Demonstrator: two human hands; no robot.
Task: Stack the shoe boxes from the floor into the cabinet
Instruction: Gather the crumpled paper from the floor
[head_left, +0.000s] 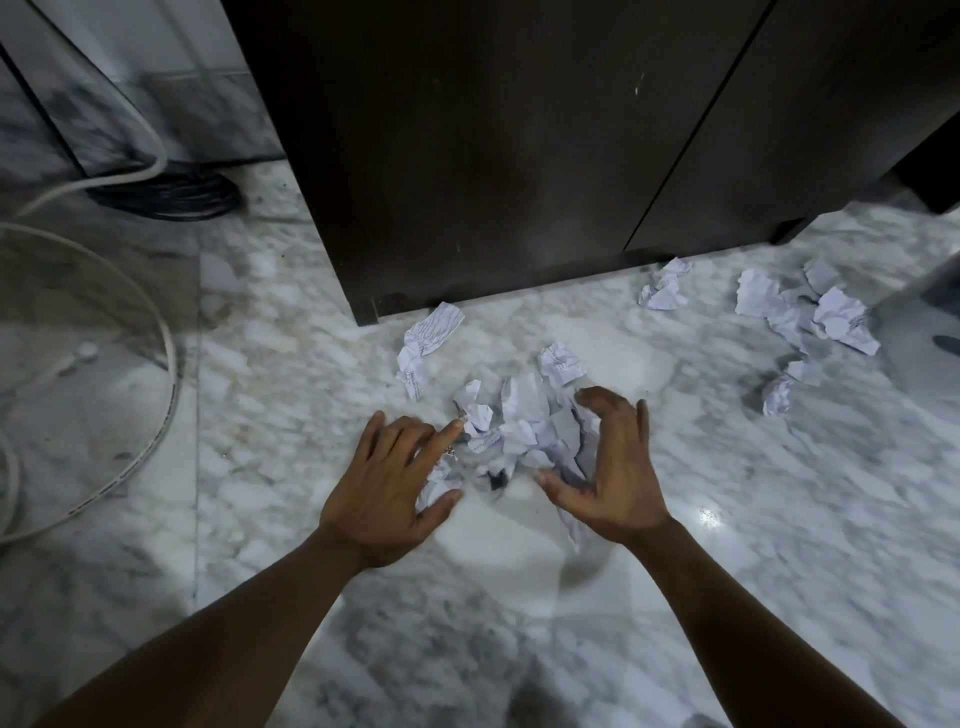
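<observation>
No shoe box shows in the head view. A dark brown cabinet (493, 156) stands at the top with its doors closed. A heap of crumpled white paper (524, 426) lies on the marble floor (270, 415) in front of it. My left hand (395, 483) rests at the heap's left side, fingers spread, with one crumpled piece (435, 486) partly under the palm and thumb. My right hand (613, 467) curves around the heap's right side, fingers apart and touching the paper.
More crumpled sheets lie near the cabinet base (431, 338), (665, 288) and at the right (810, 312). A fan's wire guard (161, 332) and coiled black cable (176, 195) sit at the left. A white cord (150, 166) runs along the wall.
</observation>
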